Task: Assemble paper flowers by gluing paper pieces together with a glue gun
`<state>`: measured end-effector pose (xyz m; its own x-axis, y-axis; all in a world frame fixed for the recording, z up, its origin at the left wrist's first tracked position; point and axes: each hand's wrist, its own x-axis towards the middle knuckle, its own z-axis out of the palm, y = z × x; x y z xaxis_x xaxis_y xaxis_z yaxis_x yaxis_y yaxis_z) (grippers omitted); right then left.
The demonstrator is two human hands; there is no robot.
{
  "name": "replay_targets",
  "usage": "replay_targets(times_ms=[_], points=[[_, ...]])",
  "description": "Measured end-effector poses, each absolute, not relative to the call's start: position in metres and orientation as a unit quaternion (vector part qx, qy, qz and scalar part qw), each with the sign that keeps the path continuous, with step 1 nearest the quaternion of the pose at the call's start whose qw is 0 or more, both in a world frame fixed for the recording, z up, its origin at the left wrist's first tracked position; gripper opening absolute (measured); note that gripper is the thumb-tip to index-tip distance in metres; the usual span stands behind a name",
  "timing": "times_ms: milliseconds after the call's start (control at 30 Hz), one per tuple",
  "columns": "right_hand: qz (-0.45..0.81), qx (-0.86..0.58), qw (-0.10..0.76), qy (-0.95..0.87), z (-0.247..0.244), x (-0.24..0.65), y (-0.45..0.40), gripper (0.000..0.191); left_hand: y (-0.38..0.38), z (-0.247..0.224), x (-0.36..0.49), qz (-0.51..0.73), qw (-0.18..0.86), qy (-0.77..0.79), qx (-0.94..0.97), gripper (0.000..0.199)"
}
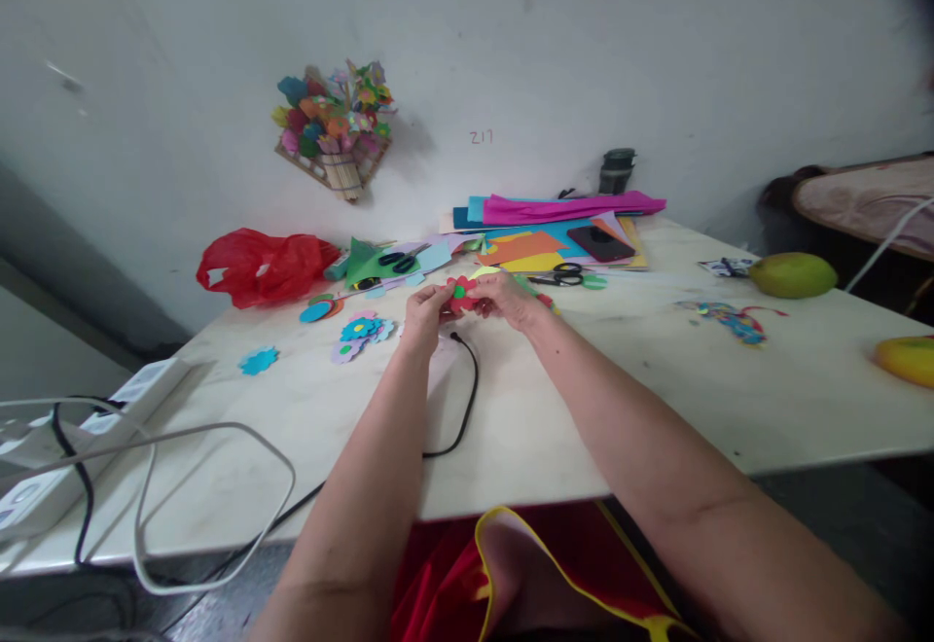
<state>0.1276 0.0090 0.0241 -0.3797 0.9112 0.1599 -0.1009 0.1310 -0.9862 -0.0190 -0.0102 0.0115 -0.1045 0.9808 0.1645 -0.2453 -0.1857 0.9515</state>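
Note:
A red paper flower (461, 294) with a green centre is held up between both hands above the middle of the table. My left hand (427, 313) pinches its left edge with closed fingers. From the other side, my right hand (503, 299) grips the flower's right edge, fingers closed. Just left of my hands lie several paper flowers, with a blue one (358, 329) with a yellow centre on top. A separate blue flower shape (259, 361) lies farther left. Blue and orange paper discs (316, 311) are stacked behind it.
Scissors (565, 275) lie behind my right hand, another pair (400, 260) at the back left. Coloured sheets (525, 249), a phone (600, 243) and a red bag (259, 267) line the back. A black cable (471, 409) crosses the table (511, 447); a power strip (150, 384) is at left, a mango (794, 275) at right.

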Motion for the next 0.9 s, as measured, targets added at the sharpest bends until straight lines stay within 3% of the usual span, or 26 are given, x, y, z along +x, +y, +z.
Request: replay_targets(times_ms=[900], points=[[0.566, -0.329, 0.441, -0.614, 0.0230, 0.1277, 0.0093, 0.018, -0.0123, 0.0122, -0.0187, 0.625, 0.485, 0.414, 0.450, 0.041]])
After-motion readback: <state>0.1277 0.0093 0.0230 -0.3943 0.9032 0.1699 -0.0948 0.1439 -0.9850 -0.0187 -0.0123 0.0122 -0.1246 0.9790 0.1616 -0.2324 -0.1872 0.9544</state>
